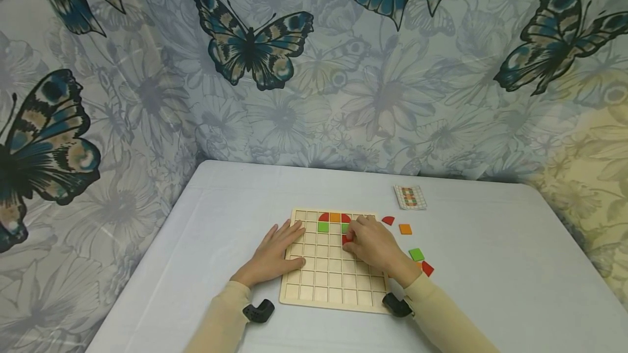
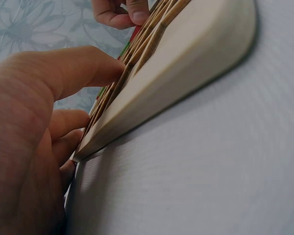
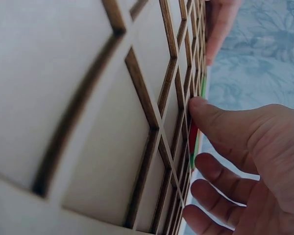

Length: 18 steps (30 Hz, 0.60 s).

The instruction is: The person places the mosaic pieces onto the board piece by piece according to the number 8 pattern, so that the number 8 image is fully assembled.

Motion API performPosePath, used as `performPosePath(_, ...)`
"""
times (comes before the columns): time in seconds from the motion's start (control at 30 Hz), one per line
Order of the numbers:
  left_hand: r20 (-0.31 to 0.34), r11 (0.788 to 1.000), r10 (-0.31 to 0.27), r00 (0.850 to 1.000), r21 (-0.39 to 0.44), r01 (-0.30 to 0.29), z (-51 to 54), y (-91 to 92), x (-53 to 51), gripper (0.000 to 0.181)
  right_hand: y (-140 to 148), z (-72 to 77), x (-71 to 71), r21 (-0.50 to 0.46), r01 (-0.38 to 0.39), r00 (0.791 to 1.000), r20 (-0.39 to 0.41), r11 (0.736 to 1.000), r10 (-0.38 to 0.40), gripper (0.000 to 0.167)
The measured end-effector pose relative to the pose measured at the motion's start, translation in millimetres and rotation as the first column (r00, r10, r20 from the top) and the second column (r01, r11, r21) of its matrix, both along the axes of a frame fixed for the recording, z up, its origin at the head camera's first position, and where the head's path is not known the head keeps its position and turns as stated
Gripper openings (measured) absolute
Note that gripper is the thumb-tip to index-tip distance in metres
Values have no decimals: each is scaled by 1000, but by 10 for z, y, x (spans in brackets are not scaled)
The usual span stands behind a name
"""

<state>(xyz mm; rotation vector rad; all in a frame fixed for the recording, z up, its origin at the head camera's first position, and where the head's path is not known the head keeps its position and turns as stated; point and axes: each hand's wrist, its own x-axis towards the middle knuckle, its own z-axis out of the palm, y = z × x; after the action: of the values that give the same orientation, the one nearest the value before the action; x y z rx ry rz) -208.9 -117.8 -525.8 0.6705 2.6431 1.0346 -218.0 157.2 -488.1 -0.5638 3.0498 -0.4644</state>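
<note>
A red piece (image 1: 345,239) lies on the pale wooden grid board (image 1: 321,293).

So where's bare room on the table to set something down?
Bare tabletop lies left of the left hand, beyond the board left of the card, and right of the loose tiles. Crowded: around the right hand, beside those tiles.

A white table (image 1: 495,277) bears a gridded board (image 1: 320,278), loose tiles (image 1: 405,229) and a card (image 1: 410,198).

The grid board (image 1: 321,279) is smooth, matt wood.
</note>
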Motion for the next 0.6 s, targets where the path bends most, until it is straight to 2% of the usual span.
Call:
performPosePath(0.2,2,1000,1,1000,4,-1,6,-1,4,75,10,-5,1,-12,7,1000,9,1000,-7,23)
performPosePath(0.6,2,1000,-2,1000,11,2,-5,-2,-3,75,18,29,-6,-36,15,1000,8,999,-15,10)
